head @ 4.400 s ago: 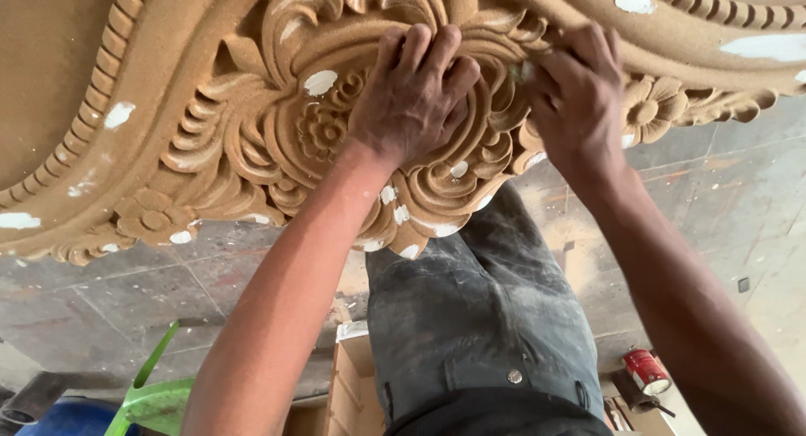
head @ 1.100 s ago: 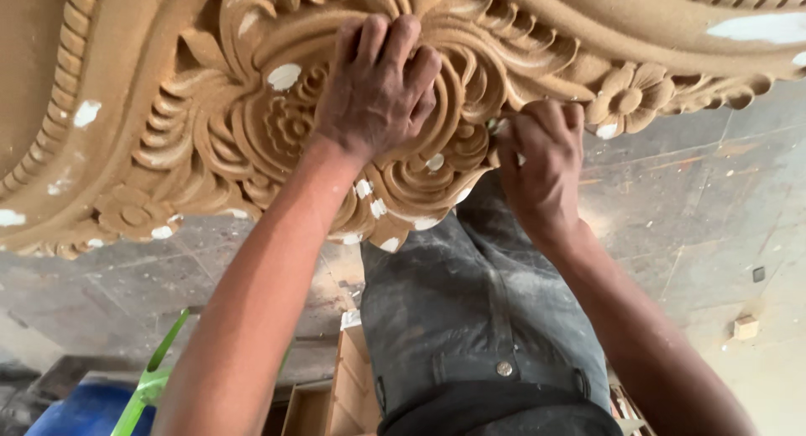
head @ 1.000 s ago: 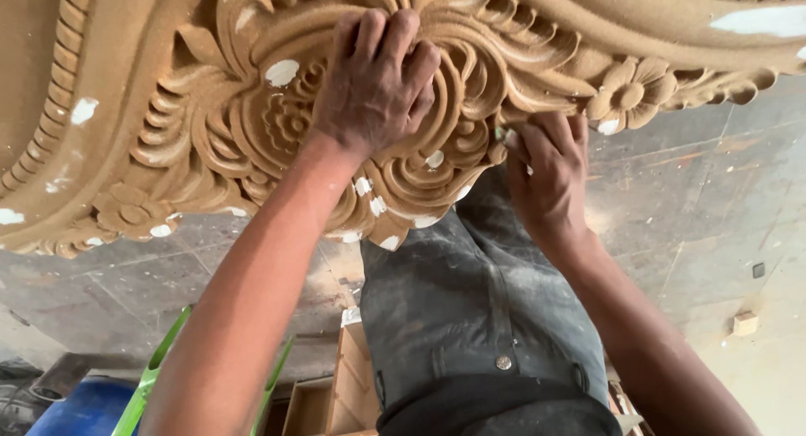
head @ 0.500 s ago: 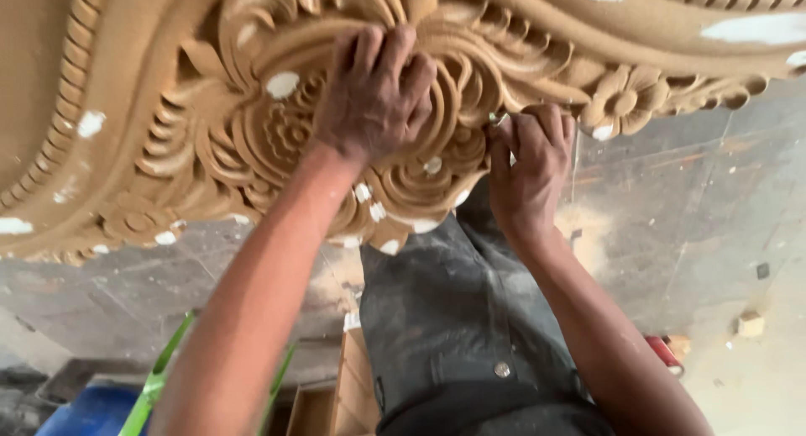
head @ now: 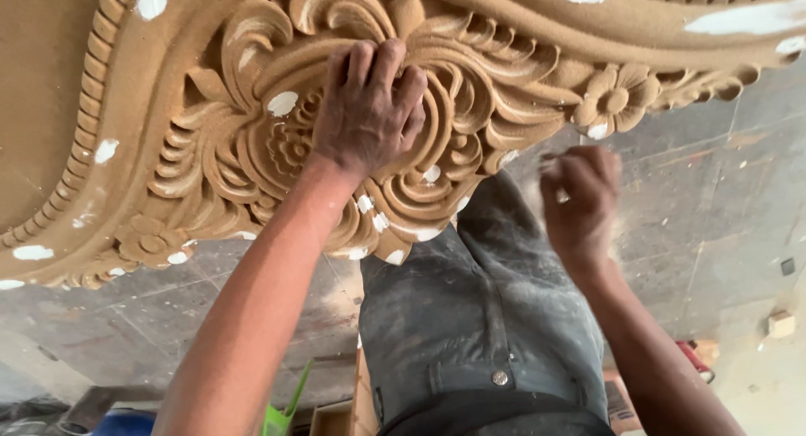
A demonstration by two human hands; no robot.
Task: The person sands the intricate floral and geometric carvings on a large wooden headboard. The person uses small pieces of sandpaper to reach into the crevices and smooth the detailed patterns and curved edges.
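At the left edge, the tan carved wooden panel (head: 193, 142), worked with scrolls, leaves and flower rosettes and dabbed with white filler spots, sweeps from the lower left up across the top of the view toward the right, so its long axis runs roughly left to right above the hands. The left hand (head: 369, 108) lies flat on the central scrollwork, fingers (head: 386, 62) spread a little and pressed into the relief, holding nothing but the wood itself. It is the hand in contact. Lower down, between the arms, sit dusty grey trousers (head: 478, 318), and near the bottom edge a bright green plastic piece (head: 281, 415) shows, what it belongs to unclear. Further right, the right hand (head: 579, 196) hangs just below the panel's carved lower edge, apart from it, fingers curled in; it is motion-blurred, possibly pinching something small, though I cannot tell what. The panel lies up and left of those fingers
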